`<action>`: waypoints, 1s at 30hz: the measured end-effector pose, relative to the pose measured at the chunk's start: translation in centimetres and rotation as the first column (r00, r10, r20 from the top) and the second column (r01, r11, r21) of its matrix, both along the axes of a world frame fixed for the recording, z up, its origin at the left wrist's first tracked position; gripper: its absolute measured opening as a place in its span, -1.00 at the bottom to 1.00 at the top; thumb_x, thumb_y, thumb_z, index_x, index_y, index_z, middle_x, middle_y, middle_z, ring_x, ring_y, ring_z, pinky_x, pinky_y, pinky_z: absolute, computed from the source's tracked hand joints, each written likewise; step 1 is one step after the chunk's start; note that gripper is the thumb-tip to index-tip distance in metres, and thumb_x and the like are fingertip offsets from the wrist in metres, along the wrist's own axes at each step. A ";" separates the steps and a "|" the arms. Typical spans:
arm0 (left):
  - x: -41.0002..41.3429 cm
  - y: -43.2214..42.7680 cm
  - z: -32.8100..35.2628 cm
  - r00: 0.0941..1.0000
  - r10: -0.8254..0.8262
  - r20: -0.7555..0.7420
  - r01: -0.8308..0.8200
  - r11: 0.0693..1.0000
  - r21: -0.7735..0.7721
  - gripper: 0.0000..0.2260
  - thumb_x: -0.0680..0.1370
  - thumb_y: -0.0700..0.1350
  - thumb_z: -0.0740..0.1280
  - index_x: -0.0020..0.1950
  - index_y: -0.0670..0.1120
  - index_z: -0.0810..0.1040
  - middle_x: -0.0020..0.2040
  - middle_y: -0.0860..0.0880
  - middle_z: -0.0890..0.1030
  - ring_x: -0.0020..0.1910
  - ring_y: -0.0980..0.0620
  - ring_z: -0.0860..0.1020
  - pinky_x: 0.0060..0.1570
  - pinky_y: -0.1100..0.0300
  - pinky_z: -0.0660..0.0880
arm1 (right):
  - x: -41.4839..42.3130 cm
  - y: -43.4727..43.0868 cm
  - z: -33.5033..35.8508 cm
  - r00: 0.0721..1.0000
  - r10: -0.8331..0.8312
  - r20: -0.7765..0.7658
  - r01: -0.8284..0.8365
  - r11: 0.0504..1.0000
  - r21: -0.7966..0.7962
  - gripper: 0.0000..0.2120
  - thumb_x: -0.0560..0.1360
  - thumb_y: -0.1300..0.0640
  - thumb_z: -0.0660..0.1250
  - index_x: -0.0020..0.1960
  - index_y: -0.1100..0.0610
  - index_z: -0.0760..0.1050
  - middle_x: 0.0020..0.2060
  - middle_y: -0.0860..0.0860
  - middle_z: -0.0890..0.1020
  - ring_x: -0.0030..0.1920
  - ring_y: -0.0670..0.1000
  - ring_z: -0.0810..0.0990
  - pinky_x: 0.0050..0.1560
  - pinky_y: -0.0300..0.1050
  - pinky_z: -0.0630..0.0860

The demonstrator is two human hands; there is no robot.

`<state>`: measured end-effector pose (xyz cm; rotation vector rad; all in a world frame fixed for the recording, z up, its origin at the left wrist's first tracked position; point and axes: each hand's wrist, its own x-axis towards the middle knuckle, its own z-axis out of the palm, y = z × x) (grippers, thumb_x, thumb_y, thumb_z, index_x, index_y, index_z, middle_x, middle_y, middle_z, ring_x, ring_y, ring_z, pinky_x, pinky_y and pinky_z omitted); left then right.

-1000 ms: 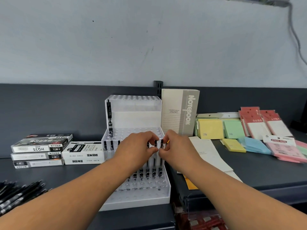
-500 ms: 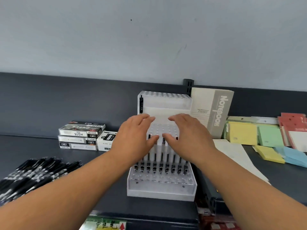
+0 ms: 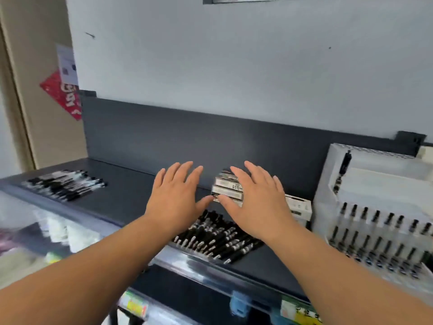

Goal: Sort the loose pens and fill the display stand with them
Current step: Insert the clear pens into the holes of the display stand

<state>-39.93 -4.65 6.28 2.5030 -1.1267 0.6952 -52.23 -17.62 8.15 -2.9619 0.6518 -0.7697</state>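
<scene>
On the dark shelf, through the head view, left hand [image 3: 174,198] and right hand [image 3: 255,202] are hovering flat, fingers spread, holding nothing, above the near pile of loose pens [image 3: 218,238]. At right, the display stand [image 3: 384,181] is showing two near rows filled and its far tiers almost bare. Another pile [image 3: 65,184] is lying far left, so I'd judge most of the filling is waiting.

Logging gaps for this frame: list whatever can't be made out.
Head view only.
Display stand: cut off by the right edge, blurred; free holes uncountable.
Pen boxes: mostly behind the right hand; print unreadable.
Near pen pile: partly behind that hand and its wrist.
Far pen pile: blurred; count unclear.
</scene>
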 end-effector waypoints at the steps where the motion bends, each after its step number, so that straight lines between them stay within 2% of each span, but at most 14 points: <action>1: 1.8 2.4 0.0 1.000 0.030 0.001 -0.030 1.000 0.008 -0.35 0.55 0.31 0.07 0.56 0.07 0.01 0.56 0.03 0.05 0.54 -0.01 -0.01 0.51 0.00 -0.07 | 2.1 2.0 -0.1 1.000 0.023 -0.004 -0.023 1.000 0.009 -0.33 0.51 -0.35 0.08 0.53 -0.14 0.05 0.55 -0.04 0.03 0.54 0.02 -0.03 0.52 0.14 -0.04; 8: 11.8 16.2 -1.1 0.982 0.189 -0.012 -0.189 0.981 0.035 -0.36 0.54 0.32 0.09 0.55 0.08 0.05 0.54 0.05 0.12 0.52 -0.01 0.05 0.50 -0.01 -0.02 | 14.3 13.3 -1.9 0.986 0.157 -0.050 -0.154 0.986 0.071 -0.33 0.52 -0.35 0.07 0.54 -0.12 0.03 0.55 -0.03 0.03 0.54 0.03 -0.01 0.51 0.13 0.00; 14: 18.3 23.7 -2.4 0.951 0.306 -0.038 -0.304 0.952 0.044 -0.36 0.53 0.33 0.09 0.53 0.11 0.05 0.53 0.06 0.13 0.52 0.00 0.07 0.50 -0.01 -0.04 | 22.5 19.8 -3.6 0.960 0.269 -0.081 -0.258 0.958 0.121 -0.33 0.52 -0.34 0.09 0.54 -0.12 0.02 0.55 -0.04 0.04 0.54 0.01 -0.01 0.51 0.13 -0.01; 22: 26.3 26.6 -4.4 0.913 0.400 -0.079 -0.396 0.916 0.061 -0.36 0.53 0.32 0.11 0.53 0.09 0.08 0.53 0.05 0.16 0.51 0.01 0.09 0.49 -0.05 0.04 | 31.5 21.9 -5.9 0.936 0.333 -0.111 -0.314 0.936 0.160 -0.35 0.52 -0.32 0.11 0.53 -0.11 0.06 0.55 -0.04 0.06 0.54 0.03 0.00 0.52 0.12 -0.01; 30: 33.9 25.3 -6.1 0.884 0.436 -0.167 -0.434 0.899 0.051 -0.39 0.55 0.28 0.13 0.53 0.09 0.10 0.53 0.05 0.15 0.51 0.03 0.10 0.51 -0.02 -0.01 | 38.9 20.7 -7.7 0.916 0.366 -0.163 -0.318 0.913 0.257 -0.38 0.56 -0.28 0.08 0.54 -0.09 0.05 0.55 -0.03 0.04 0.54 0.03 0.02 0.51 0.11 0.03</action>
